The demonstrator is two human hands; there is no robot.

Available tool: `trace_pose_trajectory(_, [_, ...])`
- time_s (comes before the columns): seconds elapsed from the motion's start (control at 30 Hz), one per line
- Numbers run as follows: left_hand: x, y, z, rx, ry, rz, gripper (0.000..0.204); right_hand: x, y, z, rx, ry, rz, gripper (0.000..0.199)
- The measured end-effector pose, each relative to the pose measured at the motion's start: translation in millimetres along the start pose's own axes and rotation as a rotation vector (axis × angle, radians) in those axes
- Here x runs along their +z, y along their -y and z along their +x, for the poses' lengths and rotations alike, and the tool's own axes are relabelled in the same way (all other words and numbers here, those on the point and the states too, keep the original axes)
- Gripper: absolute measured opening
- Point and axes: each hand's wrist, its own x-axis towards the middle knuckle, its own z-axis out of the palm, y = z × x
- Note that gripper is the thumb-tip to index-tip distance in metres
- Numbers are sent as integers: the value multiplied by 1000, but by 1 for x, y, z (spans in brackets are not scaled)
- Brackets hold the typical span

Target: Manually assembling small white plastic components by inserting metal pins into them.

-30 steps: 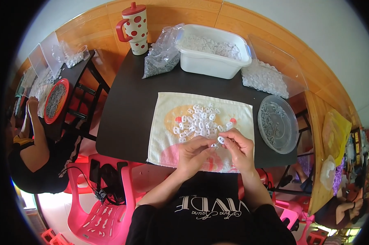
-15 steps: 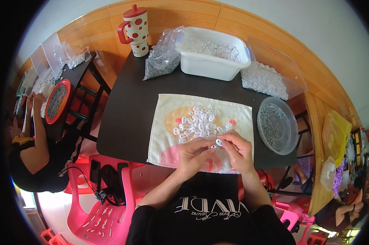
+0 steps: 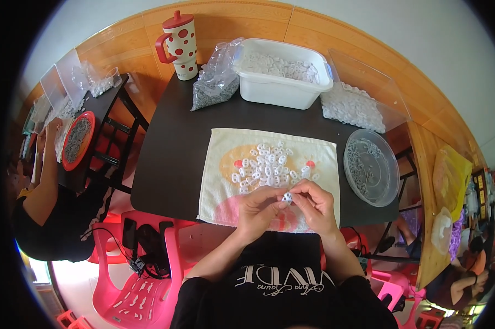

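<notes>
My left hand (image 3: 258, 213) and my right hand (image 3: 316, 207) meet over the near edge of a towel (image 3: 324, 153), fingers closed in a pinch. Between their fingertips is a small white two-holed plastic piece (image 3: 287, 197), like a cord lock part, with dark spots showing on it. Anything smaller held with it is too small to tell. Just beyond my fingers, a loose heap of similar white pieces (image 3: 269, 164) lies on the pale, patterned towel.
Right of the towel stands a round clear tray (image 3: 392, 186) of small grey parts. Along the back are a spotted tumbler (image 3: 181, 46), a bag of grey parts (image 3: 214, 90), a white tub (image 3: 280, 92) and bagged white pieces (image 3: 351, 107). Another person (image 3: 44, 197) works at left, near a pink chair (image 3: 135, 299).
My hands have come together. The white piece, held apart in my right fingers before, now sits between both hands' fingertips. The view has shifted slightly.
</notes>
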Motion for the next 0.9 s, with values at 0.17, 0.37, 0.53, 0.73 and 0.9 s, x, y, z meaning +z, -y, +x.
trace_pose_trajectory(0.17, [-2, 2, -1, 14, 47, 33, 31, 4, 2, -5, 47, -35, 220, 14])
trace_pose_trajectory(0.37, [3, -1, 0, 73, 63, 180, 32, -9, -9, -12, -25, 37, 106, 18])
trace_pose_trajectory(0.53, [9, 0, 0, 56, 65, 519, 35, -17, -10, -15, -140, 32, -217, 20])
trace_pose_trajectory(0.73, [16, -7, 3, 130, 84, 700, 33, -21, -13, -12, -234, 33, -341, 22])
trace_pose_trajectory(0.9, [20, -7, 5, 258, 121, 968, 30, -24, -14, -12, -258, 55, -418, 25])
